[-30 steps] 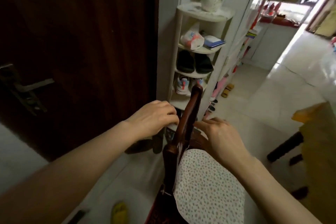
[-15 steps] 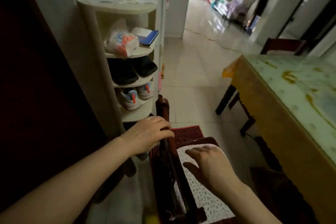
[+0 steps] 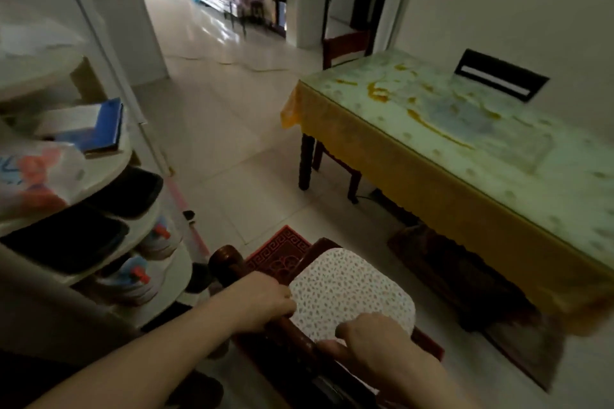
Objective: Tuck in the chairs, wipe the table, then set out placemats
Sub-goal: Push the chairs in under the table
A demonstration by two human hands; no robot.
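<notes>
Chair [image 3: 319, 276] stands on the floor [image 3: 232, 129] beside the shoe rack [image 3: 109, 161], well apart from the surface [image 3: 465, 129], its cushioned seat [image 3: 358, 295] facing the surface's near long edge. Both hands curl over the dark top rail [image 3: 299, 339]: left hand [image 3: 262, 300] by the knobbed post [image 3: 227, 259], right hand [image 3: 372, 339] farther along, nearer the surface. The rail runs roughly along that edge, so the push probably goes forward and right, under the yellow cloth [image 3: 415, 183].

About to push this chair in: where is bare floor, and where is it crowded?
Bare tiles run between shoe rack and table, ahead of the red mat. Crowded: the chair stands close beside the rack, and a dark shape fills the floor under the table's edge.
</notes>
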